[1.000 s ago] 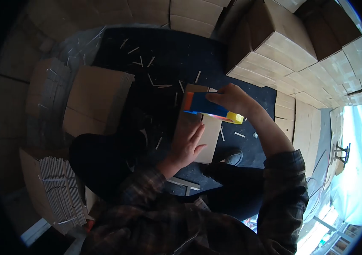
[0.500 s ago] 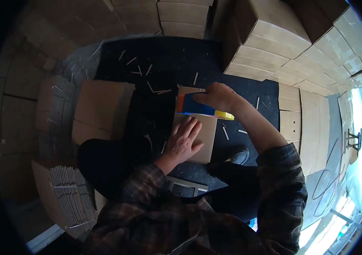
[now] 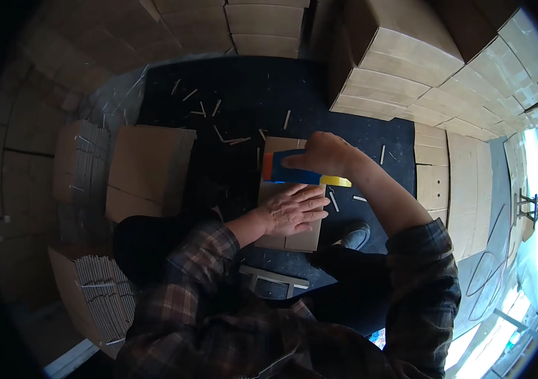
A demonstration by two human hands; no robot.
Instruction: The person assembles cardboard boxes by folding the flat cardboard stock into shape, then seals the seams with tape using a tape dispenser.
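Observation:
A small cardboard box (image 3: 304,242) lies on the dark floor mat in front of me. My left hand (image 3: 291,211) rests flat on its top, fingers stretched out toward the right. Just beyond it, my right hand (image 3: 329,155) is closed around a blue tape dispenser (image 3: 293,165) with an orange end and a yellow part at the right. The dispenser lies across the box's upper part, close to my left fingers. Its underside, and whether it presses on the cardboard, is hidden.
Stacks of flattened cardboard (image 3: 146,170) stand on the left, with another bundle (image 3: 106,300) nearer me. Large cartons (image 3: 408,57) are piled at the back right. Thin cardboard strips (image 3: 217,107) litter the dark mat (image 3: 250,82). A frame-like object (image 3: 275,278) lies near my legs.
My left hand has turned so its fingers point right, and it has slid rightward across the box. My right hand and the tape dispenser have come slightly nearer me.

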